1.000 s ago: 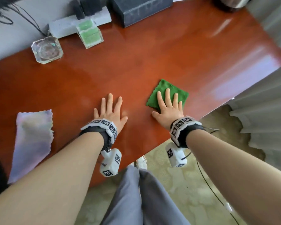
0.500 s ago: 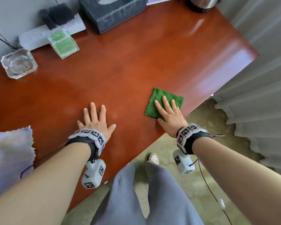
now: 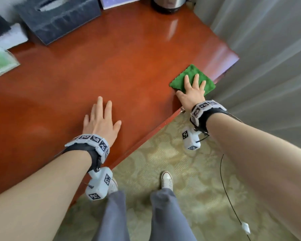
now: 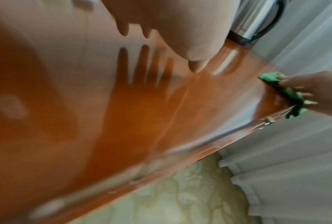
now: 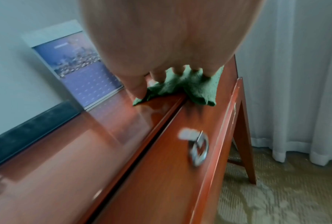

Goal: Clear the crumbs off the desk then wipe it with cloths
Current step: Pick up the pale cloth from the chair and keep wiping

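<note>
- Head view: the left hand (image 3: 101,120) is being rested flat, fingers straight and slightly apart, on the glossy red-brown wooden desk (image 3: 111,66), holding nothing.
- Farther out, the folded green microfibre cloth (image 3: 193,79) is being pressed at the desk's right front corner, partly overhanging the edge, by the right hand (image 3: 191,93) with fingers spread straight.
- The wiping step is judged to be in hand; no crumbs are being seen.
- Next, the cloth is probably to be drawn back inward, kept from slipping off.
</note>
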{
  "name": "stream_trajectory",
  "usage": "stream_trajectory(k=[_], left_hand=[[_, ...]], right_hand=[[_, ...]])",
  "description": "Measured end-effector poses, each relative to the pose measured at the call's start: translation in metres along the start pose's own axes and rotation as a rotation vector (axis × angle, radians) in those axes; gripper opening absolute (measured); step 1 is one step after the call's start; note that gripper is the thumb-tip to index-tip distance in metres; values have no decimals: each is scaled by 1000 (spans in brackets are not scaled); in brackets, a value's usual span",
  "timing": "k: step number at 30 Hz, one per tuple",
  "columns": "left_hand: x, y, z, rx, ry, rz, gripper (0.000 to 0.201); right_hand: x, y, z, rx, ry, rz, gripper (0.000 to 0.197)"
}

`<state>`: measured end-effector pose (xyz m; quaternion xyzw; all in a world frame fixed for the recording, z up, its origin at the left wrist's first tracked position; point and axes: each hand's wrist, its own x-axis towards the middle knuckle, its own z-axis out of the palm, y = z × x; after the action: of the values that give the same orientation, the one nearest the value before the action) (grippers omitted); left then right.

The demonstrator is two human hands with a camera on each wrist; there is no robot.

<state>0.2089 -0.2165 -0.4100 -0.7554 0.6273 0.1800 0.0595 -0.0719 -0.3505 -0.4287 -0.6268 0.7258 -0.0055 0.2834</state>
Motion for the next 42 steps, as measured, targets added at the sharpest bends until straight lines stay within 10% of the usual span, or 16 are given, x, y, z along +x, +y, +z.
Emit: stream_trajectory(k=[6, 14, 27, 42], left_hand=[[32, 92, 30, 30, -88, -145, 79], [36, 88, 33, 50, -127, -191, 82], [34, 87, 34, 44, -106, -169, 81], [33, 84, 39, 56, -84, -163, 82]], right_hand=[[78, 62, -52, 37, 109, -15, 78], [114, 98, -75, 46, 192, -88, 83], [29, 60, -3, -76, 128, -262, 85], [119, 91, -77, -304, 52, -256, 77]])
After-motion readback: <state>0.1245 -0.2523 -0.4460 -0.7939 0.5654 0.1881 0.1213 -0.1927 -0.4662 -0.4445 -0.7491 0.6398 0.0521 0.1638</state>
